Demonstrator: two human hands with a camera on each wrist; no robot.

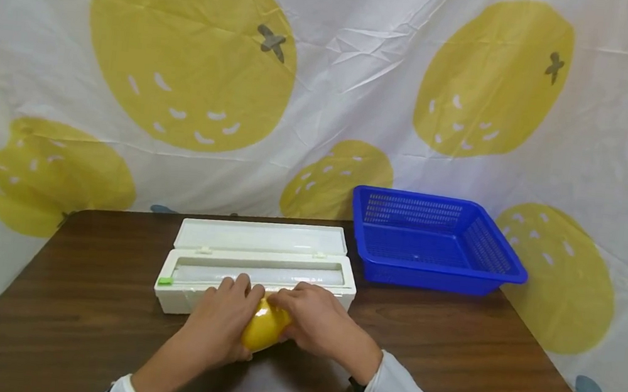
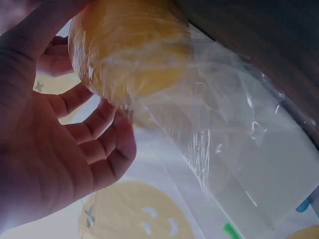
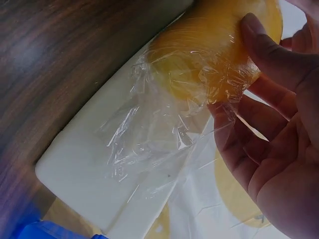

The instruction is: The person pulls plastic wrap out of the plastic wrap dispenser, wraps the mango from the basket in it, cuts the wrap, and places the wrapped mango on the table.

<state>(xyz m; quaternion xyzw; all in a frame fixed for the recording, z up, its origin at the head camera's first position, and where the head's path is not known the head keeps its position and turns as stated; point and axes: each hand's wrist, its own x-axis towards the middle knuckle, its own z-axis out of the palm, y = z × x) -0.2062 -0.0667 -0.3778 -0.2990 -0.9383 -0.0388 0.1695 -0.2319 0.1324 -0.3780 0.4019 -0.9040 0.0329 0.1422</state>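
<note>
A smooth, rounded yellow fruit (image 1: pixel 265 326) is between the two hands, just in front of the white cling film box (image 1: pixel 173 299). Clear cling film (image 2: pixel 234 94) covers it and stretches back to the box. My left hand (image 1: pixel 220 323) holds the fruit from the left, thumb on the near side and curled fingertips at the film along its edge. From the right, my right hand (image 1: pixel 320 320) grips it, the thumb pressing on the wrapped skin in the right wrist view and the other fingers at the film (image 3: pixel 149 134).
The box's lid (image 1: pixel 261 237) stands raised behind, with a roll of film (image 1: pixel 261 274) inside and a green tab (image 1: pixel 165 281) at its left end. A blue plastic basket (image 1: pixel 431 278) stands at the back right of the brown wooden table (image 1: pixel 65 298). A lemon-print cloth (image 1: pixel 352 99) hangs behind.
</note>
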